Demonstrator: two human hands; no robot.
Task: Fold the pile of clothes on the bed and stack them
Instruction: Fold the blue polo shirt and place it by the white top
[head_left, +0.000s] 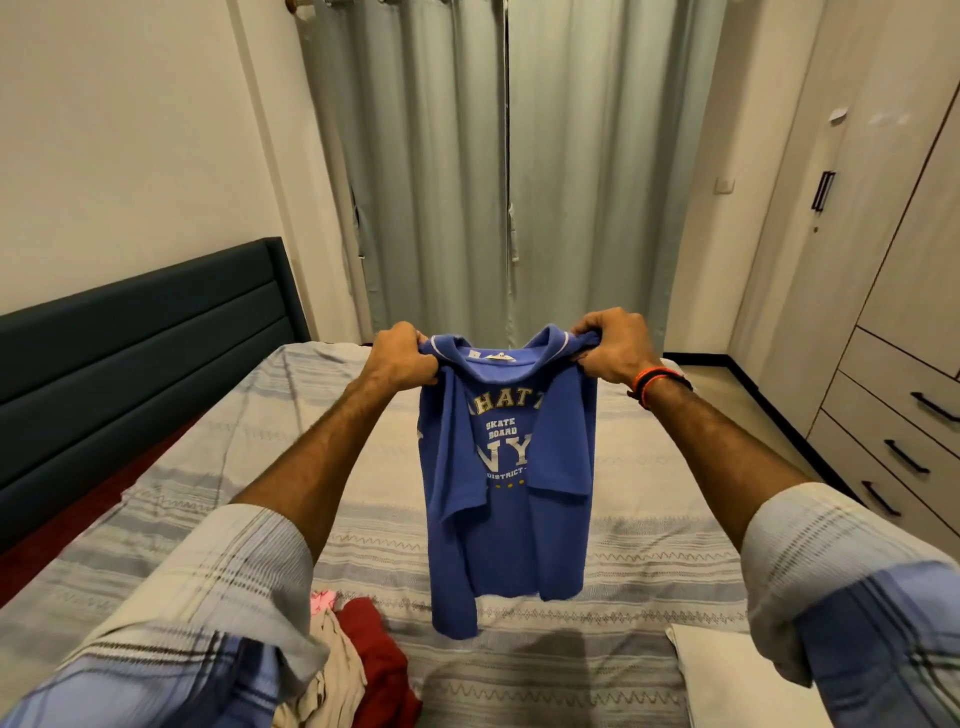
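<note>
- A blue polo shirt (511, 467) is held up in the air above the bed (649, 519), near the centre of the view, its front turned toward the camera.
- White and yellow lettering is printed on its chest; "SKATE BOARD" and "NY" can be read, the rest being partly folded out of sight.
- The shirt hangs in loose vertical folds, both sides drooping inward, and its lower hem is seen clear of the bedspread.
- The left shoulder of the shirt is pinched by the left hand (400, 356), fingers curled round the fabric beside the collar.
- The right shoulder is gripped in the same way by the right hand (613, 343); orange and black bands (657, 384) are worn at that wrist.
- Both forearms are stretched forward, with plaid sleeves (841, 587) rolled back.
- At 7 o'clock from the shirt, a pile of unfolded clothes (358, 665) lies on the bed, red, beige and pink pieces being visible.
- At 5 o'clock, a white pillow (727, 675) rests on the striped bedspread.
- A dark headboard (140, 353) is seen at 9 o'clock.
- Grey curtains (493, 156) hang at 12 o'clock, and a wardrobe with drawers (893, 405) stands at 3 o'clock.
</note>
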